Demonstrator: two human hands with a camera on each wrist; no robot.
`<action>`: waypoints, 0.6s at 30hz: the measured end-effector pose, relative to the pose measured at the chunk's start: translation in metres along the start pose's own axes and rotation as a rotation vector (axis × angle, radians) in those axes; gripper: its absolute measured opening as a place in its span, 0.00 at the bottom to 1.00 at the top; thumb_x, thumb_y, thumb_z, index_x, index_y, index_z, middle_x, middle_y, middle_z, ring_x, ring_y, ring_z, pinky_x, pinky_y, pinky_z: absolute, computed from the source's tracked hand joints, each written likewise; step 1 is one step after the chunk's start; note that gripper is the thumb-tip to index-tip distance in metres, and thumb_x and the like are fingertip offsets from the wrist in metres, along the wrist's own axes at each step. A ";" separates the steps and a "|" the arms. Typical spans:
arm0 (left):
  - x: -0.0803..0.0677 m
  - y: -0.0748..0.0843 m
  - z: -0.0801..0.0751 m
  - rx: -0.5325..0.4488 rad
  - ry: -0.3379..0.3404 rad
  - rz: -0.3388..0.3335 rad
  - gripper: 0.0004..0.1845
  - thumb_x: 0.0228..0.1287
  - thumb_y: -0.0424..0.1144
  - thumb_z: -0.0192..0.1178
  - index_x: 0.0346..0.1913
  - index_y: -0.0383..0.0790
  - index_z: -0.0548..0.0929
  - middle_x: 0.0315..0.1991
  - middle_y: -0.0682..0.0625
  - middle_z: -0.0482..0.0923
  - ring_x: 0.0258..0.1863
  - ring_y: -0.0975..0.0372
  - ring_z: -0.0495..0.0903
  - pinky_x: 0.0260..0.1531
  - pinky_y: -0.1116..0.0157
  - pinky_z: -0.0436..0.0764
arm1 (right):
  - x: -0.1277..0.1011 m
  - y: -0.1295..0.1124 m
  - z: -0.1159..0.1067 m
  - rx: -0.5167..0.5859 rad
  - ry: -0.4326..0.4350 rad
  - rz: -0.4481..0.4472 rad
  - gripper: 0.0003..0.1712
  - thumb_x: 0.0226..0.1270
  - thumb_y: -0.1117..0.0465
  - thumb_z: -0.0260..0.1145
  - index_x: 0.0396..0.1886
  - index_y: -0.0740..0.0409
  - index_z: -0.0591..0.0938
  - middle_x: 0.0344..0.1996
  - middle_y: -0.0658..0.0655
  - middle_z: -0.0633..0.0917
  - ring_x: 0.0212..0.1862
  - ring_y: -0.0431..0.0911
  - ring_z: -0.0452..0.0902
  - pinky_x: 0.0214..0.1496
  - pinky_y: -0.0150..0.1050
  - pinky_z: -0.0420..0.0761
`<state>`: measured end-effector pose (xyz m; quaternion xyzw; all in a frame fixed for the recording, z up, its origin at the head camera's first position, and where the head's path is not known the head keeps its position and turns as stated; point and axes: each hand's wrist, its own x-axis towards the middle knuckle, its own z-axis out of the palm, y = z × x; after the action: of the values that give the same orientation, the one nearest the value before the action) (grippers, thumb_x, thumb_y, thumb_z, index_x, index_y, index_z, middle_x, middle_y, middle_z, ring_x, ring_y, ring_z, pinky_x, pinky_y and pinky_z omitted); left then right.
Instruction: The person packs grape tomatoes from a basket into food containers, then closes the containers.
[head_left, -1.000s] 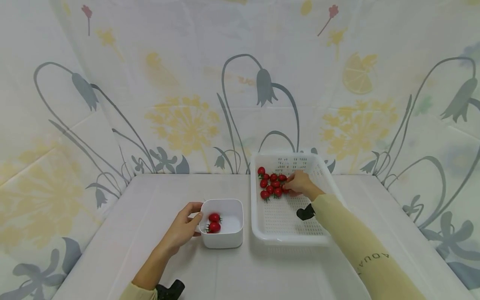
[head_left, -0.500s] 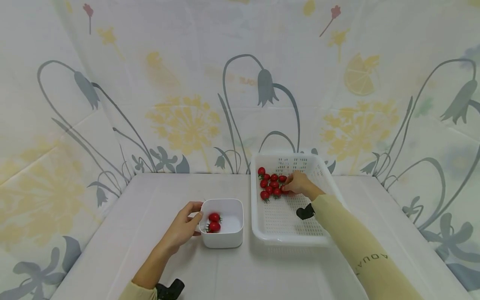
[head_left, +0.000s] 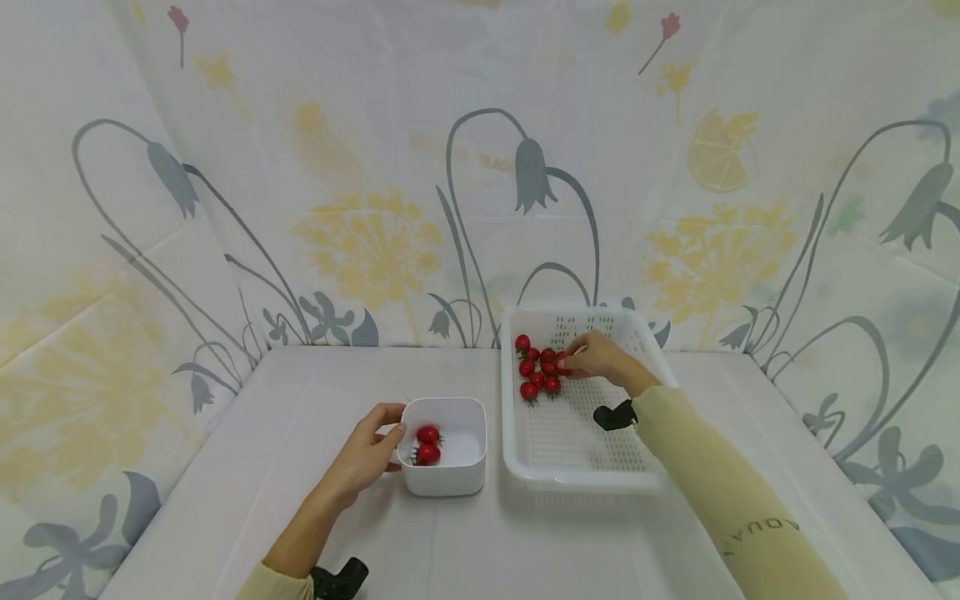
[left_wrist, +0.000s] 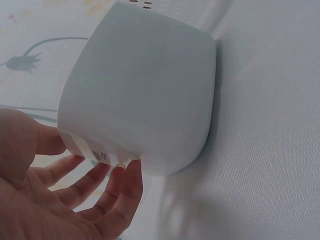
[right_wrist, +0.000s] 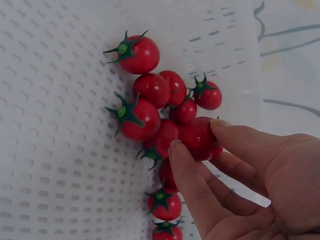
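Glossy round tomato [right_wrist: 198, 137], perforated tray [right_wrist: 45, 150]

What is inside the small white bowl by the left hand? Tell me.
The small white bowl holds two red cherry tomatoes with green stalks, lying against its left wall. The left hand grips its rim; the near wall hides part of the floor.

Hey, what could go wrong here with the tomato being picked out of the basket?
The right hand pinches one tomato only at its fingertips, so the grip may slip. It sits against the tomato pile, so neighbours could roll. The left hand holds just one side of the white bowl, which might tip.
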<state>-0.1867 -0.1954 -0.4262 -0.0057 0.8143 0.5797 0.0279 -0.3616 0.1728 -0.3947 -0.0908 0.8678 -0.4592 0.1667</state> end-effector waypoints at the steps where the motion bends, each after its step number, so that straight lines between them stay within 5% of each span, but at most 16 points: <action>1: 0.000 0.000 0.000 0.002 -0.001 -0.001 0.18 0.79 0.34 0.52 0.67 0.36 0.73 0.67 0.35 0.71 0.50 0.46 0.80 0.38 0.56 0.88 | -0.001 -0.002 -0.001 0.001 0.002 -0.007 0.18 0.72 0.67 0.65 0.54 0.78 0.78 0.43 0.64 0.83 0.43 0.50 0.86 0.55 0.49 0.85; 10: 0.000 0.001 0.000 0.007 0.001 -0.002 0.18 0.79 0.34 0.52 0.67 0.37 0.73 0.67 0.35 0.71 0.49 0.47 0.80 0.38 0.56 0.88 | -0.006 -0.013 -0.003 0.016 -0.026 -0.074 0.19 0.73 0.64 0.65 0.55 0.75 0.80 0.49 0.71 0.85 0.47 0.56 0.87 0.44 0.37 0.85; 18: 0.000 0.000 0.001 0.012 -0.002 -0.004 0.18 0.79 0.35 0.52 0.67 0.37 0.73 0.67 0.36 0.71 0.50 0.47 0.80 0.39 0.57 0.88 | -0.019 -0.027 -0.001 0.045 -0.038 -0.109 0.21 0.76 0.61 0.64 0.60 0.73 0.78 0.57 0.73 0.82 0.56 0.63 0.83 0.51 0.41 0.85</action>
<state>-0.1871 -0.1948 -0.4269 -0.0066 0.8177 0.5748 0.0302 -0.3442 0.1641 -0.3679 -0.1431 0.8477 -0.4852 0.1598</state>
